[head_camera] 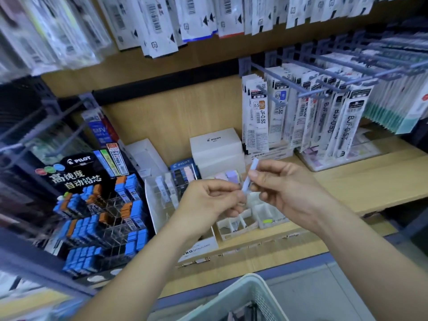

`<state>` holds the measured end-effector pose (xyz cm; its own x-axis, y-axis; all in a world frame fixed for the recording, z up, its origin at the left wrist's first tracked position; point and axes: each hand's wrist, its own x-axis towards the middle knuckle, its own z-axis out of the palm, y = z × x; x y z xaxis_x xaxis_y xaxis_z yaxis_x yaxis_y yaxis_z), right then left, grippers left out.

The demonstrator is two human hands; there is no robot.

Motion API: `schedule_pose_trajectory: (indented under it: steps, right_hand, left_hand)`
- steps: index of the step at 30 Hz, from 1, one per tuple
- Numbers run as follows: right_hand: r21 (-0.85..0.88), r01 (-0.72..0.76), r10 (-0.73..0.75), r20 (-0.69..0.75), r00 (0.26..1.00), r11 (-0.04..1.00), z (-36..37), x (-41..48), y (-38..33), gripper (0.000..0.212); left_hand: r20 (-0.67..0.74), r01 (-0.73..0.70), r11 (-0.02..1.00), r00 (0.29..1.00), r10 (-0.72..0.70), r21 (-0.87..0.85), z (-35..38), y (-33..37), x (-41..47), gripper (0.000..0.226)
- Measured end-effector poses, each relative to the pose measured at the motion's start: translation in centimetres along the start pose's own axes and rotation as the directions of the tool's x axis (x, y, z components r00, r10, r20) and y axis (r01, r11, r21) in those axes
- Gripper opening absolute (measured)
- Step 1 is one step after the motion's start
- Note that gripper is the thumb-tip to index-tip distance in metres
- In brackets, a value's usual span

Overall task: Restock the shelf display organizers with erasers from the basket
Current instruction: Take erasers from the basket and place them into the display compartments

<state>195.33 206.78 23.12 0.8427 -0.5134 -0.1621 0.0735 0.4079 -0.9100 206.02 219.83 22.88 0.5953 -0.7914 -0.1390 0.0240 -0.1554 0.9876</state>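
Note:
Both hands meet above the wooden shelf (370,181) on a slim pale lilac eraser (250,174), held upright and tilted. My right hand (284,188) pinches its middle between thumb and fingers. My left hand (213,200) pinches its lower end. Just below the hands sit white divided display organizers (264,216), their compartments partly hidden. Behind them stands a clear organizer (166,184) with white, black and pastel erasers. The pale green mesh basket (245,295) is at the bottom edge, below the shelf.
A black Pilot lead display (97,205) with blue and orange cases fills the left. White Pilot boxes (217,149) stand at the back. Refill packs hang on grey pegs (324,89) at the right and overhead. Bare wooden shelf lies to the right.

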Motion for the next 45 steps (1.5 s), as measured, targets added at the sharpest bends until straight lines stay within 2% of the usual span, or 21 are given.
schedule_pose_trajectory:
  steps: [3, 7, 10, 13, 19, 22, 25, 33, 41, 45]
  right_hand:
    - [-0.135, 0.027, -0.028, -0.006, 1.0, 0.99, 1.4, 0.1, 0.3, 0.018]
    - [-0.271, 0.02, -0.001, 0.072, 0.997, 0.962, 3.0, -0.2, 0.6, 0.014]
    - [-0.377, 0.057, -0.015, 0.113, 0.994, 0.925, 4.1, -0.3, 1.1, 0.016]
    - [-0.427, 0.081, -0.025, 0.134, 0.991, 0.901, 5.1, -0.3, 1.5, 0.014]
    - [-0.426, 0.006, 0.079, 0.181, 0.98, 0.905, 6.2, 0.1, 2.2, 0.012]
    - [-0.423, 0.012, 0.046, 0.128, 0.991, 0.906, 6.6, 0.7, 3.0, 0.006]
    - [-0.454, -0.026, 0.031, 0.002, 1.0, 0.89, 6.3, 1.6, 3.9, 0.012]
    - [-0.465, -0.11, 0.068, -0.106, 0.992, 0.878, 6.0, 3.1, 5.9, 0.015]
    - [-0.515, -0.101, 0.06, -0.096, 0.994, 0.851, 6.3, 3.9, 7.1, 0.016]
    - [-0.545, -0.109, 0.079, -0.078, 0.994, 0.831, 6.3, 3.9, 7.5, 0.015]
  left_hand:
    - [0.038, -0.016, 1.0, 0.999, 0.016, 0.013, -0.7, 0.2, -0.7, 0.016]
    - [-0.115, -0.114, 0.993, 0.987, 0.115, 0.019, -2.5, 1.0, -0.8, 0.017]
    - [-0.123, -0.122, 0.992, 0.985, 0.125, 0.031, -3.8, 1.4, -1.1, 0.012]
    - [-0.108, -0.12, 0.992, 0.986, 0.123, 0.038, -4.7, 1.4, -1.5, 0.011]
    - [-0.228, -0.139, 0.99, 0.963, 0.142, 0.03, -8.0, 1.6, -2.3, 0.008]
    - [-0.342, -0.16, 0.982, 0.921, 0.184, 0.099, -10.7, 1.9, -2.4, 0.011]
    - [-0.447, -0.147, 0.96, 0.861, 0.243, 0.238, -13.5, 1.6, -2.2, 0.014]
    - [-0.56, -0.065, 0.962, 0.802, 0.209, 0.265, -15.1, -0.5, -0.6, 0.008]
    - [-0.505, -0.066, 0.903, 0.811, 0.297, 0.425, -14.9, -0.4, -0.3, 0.011]
    - [-0.306, -0.077, 0.856, 0.915, 0.265, 0.511, -13.6, -0.8, -1.3, 0.014]
